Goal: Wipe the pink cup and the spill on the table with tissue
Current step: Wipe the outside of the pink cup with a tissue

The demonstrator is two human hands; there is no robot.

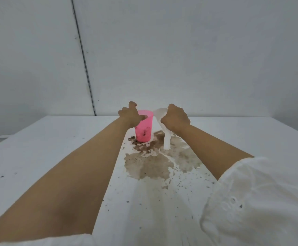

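Tissue [164, 125] in right hand [175, 119], seemingly gripped

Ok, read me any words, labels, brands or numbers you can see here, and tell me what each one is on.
None can be read.
Pink cup: no print, only dark specks.
Tissue in the right hand: blank.
Table and wall: no writing or signs.
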